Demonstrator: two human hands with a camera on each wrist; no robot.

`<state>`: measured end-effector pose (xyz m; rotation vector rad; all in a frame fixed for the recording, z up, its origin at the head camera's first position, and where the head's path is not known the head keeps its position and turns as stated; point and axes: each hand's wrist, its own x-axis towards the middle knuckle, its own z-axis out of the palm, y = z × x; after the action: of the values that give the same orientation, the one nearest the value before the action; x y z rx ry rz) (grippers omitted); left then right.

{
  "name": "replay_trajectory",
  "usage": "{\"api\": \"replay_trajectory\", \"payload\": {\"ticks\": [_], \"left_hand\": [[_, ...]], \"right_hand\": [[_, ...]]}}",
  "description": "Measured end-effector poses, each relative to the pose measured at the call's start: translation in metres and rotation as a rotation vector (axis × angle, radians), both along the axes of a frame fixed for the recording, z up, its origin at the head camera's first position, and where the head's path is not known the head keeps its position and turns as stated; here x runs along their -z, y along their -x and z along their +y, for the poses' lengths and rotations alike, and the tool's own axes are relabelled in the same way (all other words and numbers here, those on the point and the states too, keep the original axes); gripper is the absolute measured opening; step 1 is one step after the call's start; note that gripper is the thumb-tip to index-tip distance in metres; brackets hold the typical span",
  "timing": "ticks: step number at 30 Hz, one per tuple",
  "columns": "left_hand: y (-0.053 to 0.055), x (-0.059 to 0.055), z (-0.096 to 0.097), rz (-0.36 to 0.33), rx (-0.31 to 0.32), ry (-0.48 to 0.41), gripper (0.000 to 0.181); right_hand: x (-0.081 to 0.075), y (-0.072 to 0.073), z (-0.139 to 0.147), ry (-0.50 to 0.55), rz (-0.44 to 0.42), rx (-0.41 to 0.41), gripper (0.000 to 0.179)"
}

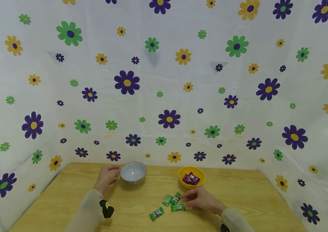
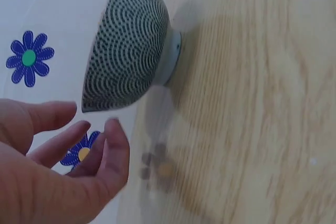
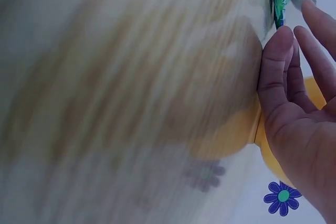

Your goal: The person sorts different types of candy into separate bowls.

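While the left hand (image 1: 107,177) lies just beside its rim, the patterned bowl (image 1: 133,171) stands upright on the table (image 1: 123,212), towards the back and left of centre. Likely ceramic: stiff, fairly weighty, smooth, breakable if dropped. Deep, flared body on a narrow pale foot; outside of dark dots in overlapping arcs, rim edged in brown. Best hold: thumb over the rim, fingers below. Left grip: released, fingers loosely bent, no clear contact.

Green sweets (image 1: 178,207), four: front centre of the table, three clustered, one apart to the left. Wrapped, with crimped ends and printed faces. Probably very light, firm inside, slick outside; best pinched across the middle or lifted by a crimped end.

Right hand (image 1: 201,198): at the right edge of the cluster, fingertips directed at the nearest sweets. Right grip: released, nothing visibly pinched; whether a fingertip touches a wrapper cannot be told.

Yellow bowl (image 1: 182,173): back, right of centre; round, smooth, glossy, probably light plastic. Inside it, purple sweets (image 1: 194,178), wrappers shiny and creased.

Table: yellowish, wood-grained, faintly reflective. Sheet (image 1: 140,106): white, creased, printed with purple, green and yellow flowers; hung behind and at both sides.
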<state>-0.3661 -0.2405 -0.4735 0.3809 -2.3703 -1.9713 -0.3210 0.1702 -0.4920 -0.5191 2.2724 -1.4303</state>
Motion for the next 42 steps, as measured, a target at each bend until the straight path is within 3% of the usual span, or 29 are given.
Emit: {"api": "replay_trajectory", "payload": {"ticks": [4, 9, 16, 25, 42], "left_hand": [[0.006, 0.005, -0.008, -0.04, 0.053, -0.03, 0.045], [0.01, 0.009, -0.014, -0.095, 0.129, -0.135, 0.051], [0.01, 0.011, -0.012, -0.094, 0.195, -0.181, 0.054], [0.014, 0.013, -0.008, -0.101, 0.191, -0.178, 0.052], [0.006, 0.013, -0.01, -0.117, 0.194, -0.209, 0.054]], "right_hand": [[-0.001, 0.0, -0.001, -0.011, 0.017, -0.013, 0.029], [-0.001, -0.001, -0.002, -0.034, 0.035, -0.032, 0.028], [-0.001, 0.001, -0.001, -0.06, 0.057, -0.054, 0.027], [0.004, 0.002, -0.006, -0.12, 0.103, -0.077, 0.025], [0.002, -0.002, -0.018, -0.17, 0.133, -0.1, 0.023]]}}
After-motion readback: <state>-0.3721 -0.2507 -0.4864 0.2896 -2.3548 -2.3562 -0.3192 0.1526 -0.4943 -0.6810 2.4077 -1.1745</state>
